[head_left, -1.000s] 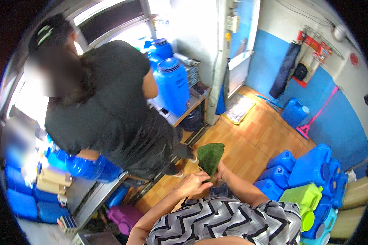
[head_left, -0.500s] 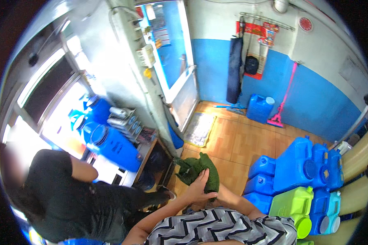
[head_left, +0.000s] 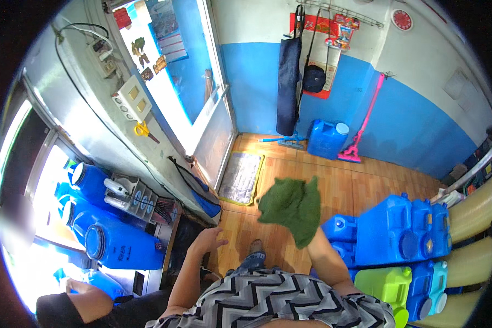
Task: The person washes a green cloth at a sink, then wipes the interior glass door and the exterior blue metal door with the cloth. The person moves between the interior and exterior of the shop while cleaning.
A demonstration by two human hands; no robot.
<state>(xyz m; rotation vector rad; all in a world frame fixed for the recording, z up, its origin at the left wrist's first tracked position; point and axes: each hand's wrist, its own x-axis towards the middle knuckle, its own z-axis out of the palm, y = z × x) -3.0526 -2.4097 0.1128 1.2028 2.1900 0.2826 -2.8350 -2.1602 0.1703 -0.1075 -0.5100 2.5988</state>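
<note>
Fingers of the right hand (head_left: 307, 245) are hidden under the green cloth (head_left: 292, 208); they appear closed on its lower corner, holding it in the air above the wooden floor (head_left: 290, 180). Left hand (head_left: 209, 240) is left of the cloth, fingers loosely spread, holding nothing. Cloth judgement: light, limp, non-fragile; grip by bunching a corner or edge. Blue jerrycans (head_left: 399, 229) stand right of the cloth.

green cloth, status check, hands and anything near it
Right hand gripping green cloth, raised over wood floor. Left hand open, empty, apart from cloth. Blue jugs stacked close on the right.
</note>
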